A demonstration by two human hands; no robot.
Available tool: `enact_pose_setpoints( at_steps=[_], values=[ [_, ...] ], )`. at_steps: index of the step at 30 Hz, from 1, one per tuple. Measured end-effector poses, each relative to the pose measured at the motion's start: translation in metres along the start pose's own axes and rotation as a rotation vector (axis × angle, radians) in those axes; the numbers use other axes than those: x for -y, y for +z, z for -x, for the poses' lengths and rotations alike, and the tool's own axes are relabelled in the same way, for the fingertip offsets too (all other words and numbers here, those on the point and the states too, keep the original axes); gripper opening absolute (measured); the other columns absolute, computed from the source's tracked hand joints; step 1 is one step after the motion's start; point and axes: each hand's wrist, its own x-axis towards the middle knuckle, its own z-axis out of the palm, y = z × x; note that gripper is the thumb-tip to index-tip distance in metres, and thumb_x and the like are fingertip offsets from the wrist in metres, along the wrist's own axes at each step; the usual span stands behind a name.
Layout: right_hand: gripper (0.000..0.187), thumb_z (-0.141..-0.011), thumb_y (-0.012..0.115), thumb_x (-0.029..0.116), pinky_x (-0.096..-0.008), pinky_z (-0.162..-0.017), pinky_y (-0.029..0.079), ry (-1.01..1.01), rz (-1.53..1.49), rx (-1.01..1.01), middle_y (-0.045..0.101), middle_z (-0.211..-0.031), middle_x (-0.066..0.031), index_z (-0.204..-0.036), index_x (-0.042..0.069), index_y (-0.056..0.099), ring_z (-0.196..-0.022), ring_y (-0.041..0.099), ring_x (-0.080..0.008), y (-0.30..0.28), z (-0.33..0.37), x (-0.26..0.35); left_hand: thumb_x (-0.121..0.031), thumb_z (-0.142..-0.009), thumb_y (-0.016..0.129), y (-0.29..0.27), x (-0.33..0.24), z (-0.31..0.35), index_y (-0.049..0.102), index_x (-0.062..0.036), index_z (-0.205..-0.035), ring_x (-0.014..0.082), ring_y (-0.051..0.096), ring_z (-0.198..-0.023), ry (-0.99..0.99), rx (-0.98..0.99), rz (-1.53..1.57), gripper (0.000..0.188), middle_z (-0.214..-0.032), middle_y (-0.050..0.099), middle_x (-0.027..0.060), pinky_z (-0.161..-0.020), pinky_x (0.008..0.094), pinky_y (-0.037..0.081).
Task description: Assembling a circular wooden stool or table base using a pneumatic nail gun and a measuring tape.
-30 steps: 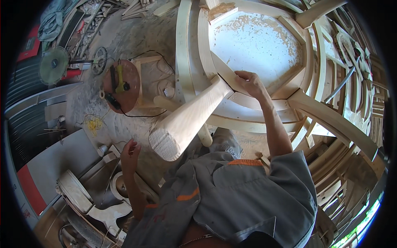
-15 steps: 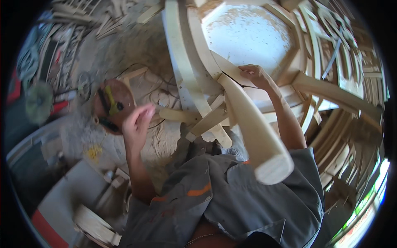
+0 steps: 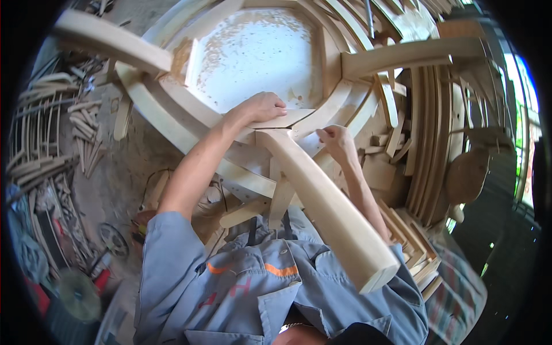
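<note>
A pale wooden round frame point(image 3: 192, 109) lies before me, with a thick, slightly curved wooden leg point(image 3: 330, 210) rising from its near joint toward my chest. At the inner side of that joint sits a flat wooden corner block point(image 3: 296, 117). My left hand point(image 3: 261, 109) is closed over the block's left part, fingers curled against it. Just right of the joint, my right hand point(image 3: 338, 141) has its fingers pressed together by the frame's rim; what it holds, if anything, is too small to make out. A dark gap line shows between block and rim.
Two more legs stand out from the frame, one at far left point(image 3: 112, 40) and one at right point(image 3: 414, 59). Sawdust dots the white board point(image 3: 259, 63) inside the ring. Stacked curved wood pieces point(image 3: 428, 149) stand at right; offcuts point(image 3: 86, 129) and a fan point(image 3: 79, 295) are at left.
My left hand has come from the left, over the floor, onto the corner block. The right hand has moved off the block to the right of the leg. The view has swung right.
</note>
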Motion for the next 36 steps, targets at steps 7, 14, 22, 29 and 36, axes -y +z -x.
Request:
enact_pose_setpoints(
  at_steps=[7, 14, 22, 29, 36],
  values=[
    [0.041, -0.083, 0.07, 0.037, -0.0301, -0.057, 0.053, 0.203, -0.193, 0.039, 0.071, -0.071, -0.009, -0.084, -0.003, 0.072, -0.056, 0.067, -0.0144, 0.011, -0.001, 0.016, -0.027, -0.087, 0.066, 0.003, 0.006, 0.001, 0.071, -0.0033, -0.113, 0.0299, 0.062, -0.102, 0.011, -0.004, 0.06, 0.035, -0.107, 0.065, 0.0155, -0.091, 0.0377, 0.048],
    [0.036, -0.083, 0.073, 0.034, -0.0283, -0.057, 0.054, 0.249, -0.243, 0.0, 0.071, -0.071, -0.0077, -0.081, -0.002, 0.071, -0.058, 0.068, -0.0141, 0.014, -0.005, 0.014, -0.028, -0.086, 0.067, 0.012, 0.006, 0.0, 0.071, -0.0043, -0.112, 0.0303, 0.062, -0.1, -0.024, 0.004, 0.081, 0.036, -0.106, 0.065, 0.0151, -0.09, 0.0379, 0.048],
    [0.033, -0.085, 0.074, 0.025, -0.0266, -0.055, 0.056, 0.294, -0.424, 0.079, 0.07, -0.068, -0.0108, -0.087, -0.008, 0.072, -0.058, 0.067, -0.0139, 0.012, -0.013, 0.017, -0.031, -0.078, 0.072, -0.012, 0.007, -0.007, 0.076, -0.0056, -0.098, 0.0306, 0.07, -0.086, 0.006, 0.065, 0.026, 0.033, -0.092, 0.073, 0.0159, -0.08, 0.0389, 0.054],
    [0.034, -0.087, 0.074, 0.024, -0.026, -0.055, 0.058, 0.314, -0.501, 0.166, 0.069, -0.071, -0.0125, -0.088, -0.01, 0.071, -0.059, 0.068, -0.0158, 0.009, -0.018, 0.014, -0.032, -0.075, 0.074, -0.023, -0.001, -0.002, 0.077, -0.0065, -0.097, 0.0252, 0.071, -0.081, -0.13, 0.056, -0.067, 0.034, -0.088, 0.074, 0.015, -0.078, 0.0353, 0.054],
    [0.034, -0.087, 0.074, 0.024, -0.0255, -0.056, 0.058, 0.284, -0.52, 0.185, 0.069, -0.069, -0.0123, -0.088, -0.01, 0.07, -0.059, 0.068, -0.0156, 0.011, -0.019, 0.007, -0.037, -0.077, 0.074, 0.009, -0.009, 0.012, 0.079, -0.0121, -0.093, 0.0313, 0.071, -0.085, -0.172, -0.202, -0.104, 0.03, -0.091, 0.074, 0.0136, -0.081, 0.0372, 0.055]
  ],
)
